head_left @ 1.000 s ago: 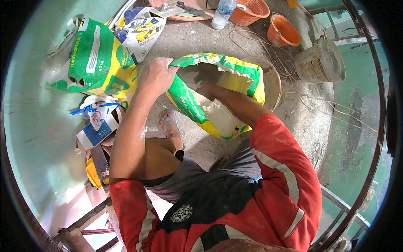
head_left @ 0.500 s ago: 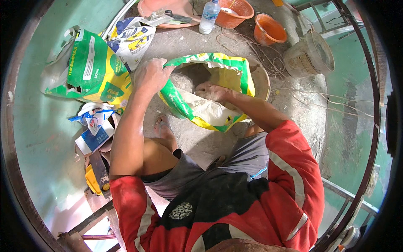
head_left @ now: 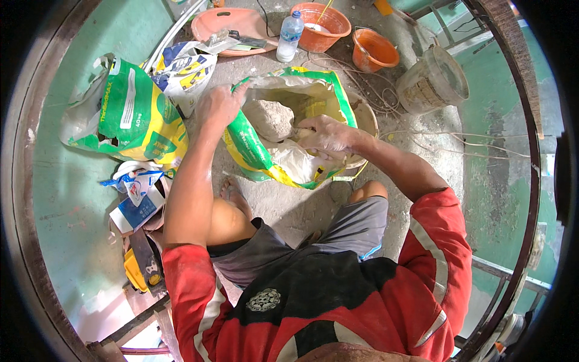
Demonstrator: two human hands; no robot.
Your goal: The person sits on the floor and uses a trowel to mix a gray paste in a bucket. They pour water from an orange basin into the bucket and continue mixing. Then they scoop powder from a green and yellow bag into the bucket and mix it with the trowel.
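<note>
An opened green, yellow and white paper bag [head_left: 246, 143] stands between my knees. My left hand [head_left: 222, 104] pinches its left rim between thumb and fingers. Inside the bag's mouth, my right hand [head_left: 329, 136] is closed around the handle of what looks like a trowel [head_left: 303, 132]. A rounded heap of grey powder [head_left: 269, 120] sits at the tool's far end and hides its blade. The torn white inner paper lies folded below my right hand. How much powder lies deeper in the bag is hidden.
Another green and yellow bag [head_left: 136, 108] leans at the left, beside a white and blue sack [head_left: 187, 69]. Further back are an orange basin [head_left: 208, 27], a water bottle [head_left: 289, 37], two orange buckets [head_left: 375, 51] and a dirty pail [head_left: 431, 81]. Loose cable [head_left: 386, 99] lies behind the bag.
My right hand has risen from deep in the bag toward its opening, bringing the powder heap up with it. My left hand still grips the rim. The whole view has shifted slightly.
</note>
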